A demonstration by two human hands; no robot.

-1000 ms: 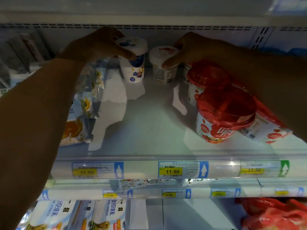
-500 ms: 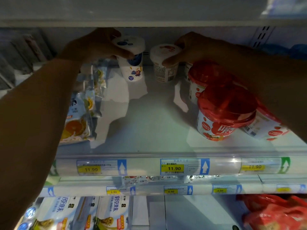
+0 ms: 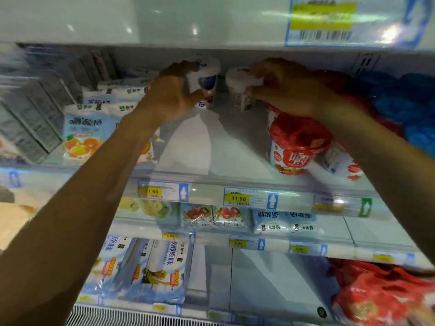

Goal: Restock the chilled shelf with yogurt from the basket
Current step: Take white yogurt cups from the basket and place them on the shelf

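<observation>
**Two hands hold yogurt cups at the back of a chilled shelf**

Seen from a head-worn camera, two bare arms reach into a supermarket chiller. The left hand (image 3: pixel 174 95) grips a white yogurt cup with a blue label (image 3: pixel 208 77), with the fingers curled over its top and the thumb against its lower side. The cup leans slightly. The right hand (image 3: pixel 282 88) grips a second white yogurt cup with a red mark on its lid (image 3: pixel 237 90), with the fingertips on the lid and the thumb on its side.

The two cups are just beside each other, far back on the chilled shelf (image 3: pixel 207 151). The picture is too blurred to show whether their bases touch it.

Nearer the front of the same shelf, below the right forearm, stands a tub with a red lid (image 3: pixel 296 144) and strawberry artwork. A white cup (image 3: pixel 341 163) lies tilted just to its right. Left of the left arm are pale blue pouches with orange fruit printed on them (image 3: pixel 82 135).

A yellow price tag reading 11.90 (image 3: pixel 239 198) sits on the shelf's front rail. Below it, the next shelf holds small packs with strawberry pictures (image 3: pixel 211 216). Lower still lie blue and white bags (image 3: pixel 160 271), and something red and crinkled (image 3: pixel 376 295) is at the bottom right.
</observation>
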